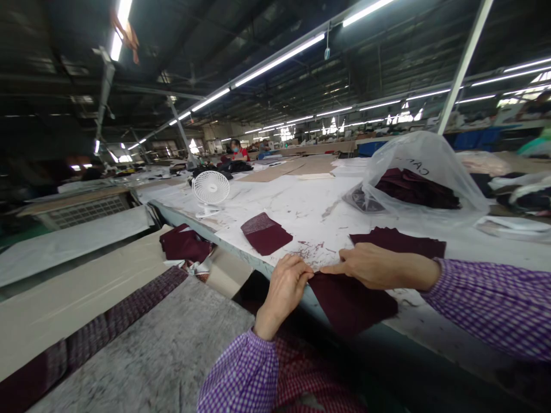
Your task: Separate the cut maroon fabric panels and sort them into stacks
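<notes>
At the table's near edge, my left hand [287, 289] is closed in a pinch on the corner of a maroon fabric piece [355, 304], which hangs partly over the edge. My right hand [376, 265] rests on the same piece, its index finger reaching to that corner and its other fingers curled, partly hidden beneath. Just behind the right hand lies a stack of maroon fabric pieces [400, 240] with a notched edge. Another maroon piece with a speckled, paler part [267, 233] lies flat beyond my left hand.
A small white fan [210, 188] stands on the white-covered table [293, 198]. To the right, a clear plastic bag [467, 192] holds dark maroon pieces. At left, a lower surface [142, 338] carries a speckled maroon row [124, 312] and a maroon bundle [185, 242]. Far back sits a person [239, 152].
</notes>
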